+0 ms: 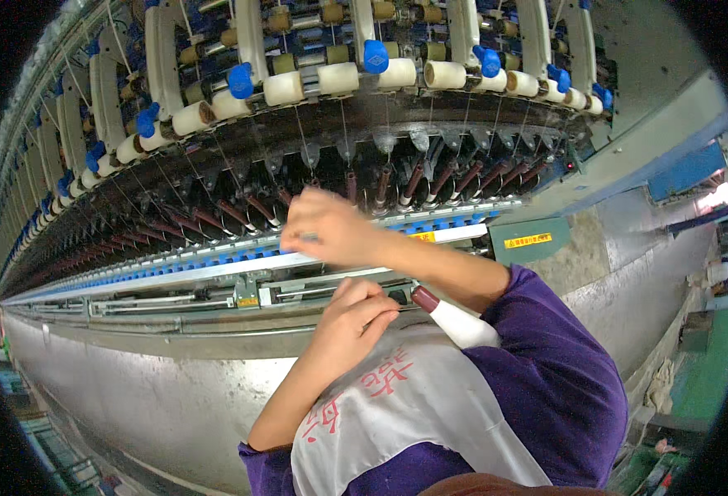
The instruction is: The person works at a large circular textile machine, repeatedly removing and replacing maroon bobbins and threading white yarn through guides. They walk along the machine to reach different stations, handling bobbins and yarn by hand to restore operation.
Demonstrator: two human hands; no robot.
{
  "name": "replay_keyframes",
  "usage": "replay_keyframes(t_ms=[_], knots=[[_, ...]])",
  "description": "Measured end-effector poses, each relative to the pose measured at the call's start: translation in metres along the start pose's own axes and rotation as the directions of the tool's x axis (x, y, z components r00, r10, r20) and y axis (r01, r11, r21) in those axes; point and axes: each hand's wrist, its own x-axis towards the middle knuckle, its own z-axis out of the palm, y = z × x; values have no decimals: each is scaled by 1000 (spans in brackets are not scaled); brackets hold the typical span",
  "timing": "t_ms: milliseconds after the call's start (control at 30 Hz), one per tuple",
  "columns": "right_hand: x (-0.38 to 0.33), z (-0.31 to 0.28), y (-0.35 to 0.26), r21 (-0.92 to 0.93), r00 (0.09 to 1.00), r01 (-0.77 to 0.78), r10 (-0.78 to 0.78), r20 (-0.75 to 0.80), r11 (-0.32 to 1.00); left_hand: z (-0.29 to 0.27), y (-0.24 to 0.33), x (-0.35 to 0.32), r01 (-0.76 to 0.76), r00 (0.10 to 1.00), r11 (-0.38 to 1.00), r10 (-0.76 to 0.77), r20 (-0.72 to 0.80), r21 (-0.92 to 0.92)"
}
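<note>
My right hand reaches out to the long spinning frame, its fingers pinched together at the blue-and-silver ring rail; it is blurred, and I cannot make out a thread in it. My left hand hovers lower, fingers curled, just in front of the frame's metal bar. Right beside its fingertips lies a bobbin with a dark red tip and white yarn, resting against my white apron; whether the hand touches it is unclear. Dark red spindles stand in a row behind my right hand.
Cream rollers with blue levers run along the top of the frame. A grey metal panel forms the machine's front below the rail. A green box with a yellow label ends the frame; grey floor lies beyond.
</note>
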Motion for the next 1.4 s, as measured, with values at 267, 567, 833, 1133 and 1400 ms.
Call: replay_keyframes(t_ms=[267, 567, 833, 1133, 1400], knots=[[-15, 177, -80, 191, 916, -187, 101, 388, 964, -82, -12, -133, 139, 990, 984, -134, 52, -108], [-44, 282, -119, 461, 752, -130, -216, 623, 878, -123, -16, -176, -9, 1000, 999, 8, 14, 47], [-11, 330, -114, 444, 749, -169, -178, 638, 880, -199, -60, -200, 413, 781, 906, -299, -549, 94], [42, 433, -155, 389, 599, -340, -121, 791, 856, -273, -128, -403, 631, 708, 773, -538, -457, 66], [139, 640, -289, 466, 484, -309, -284, 827, 829, -417, -131, -621, 764, 463, 639, -642, -610, -92]])
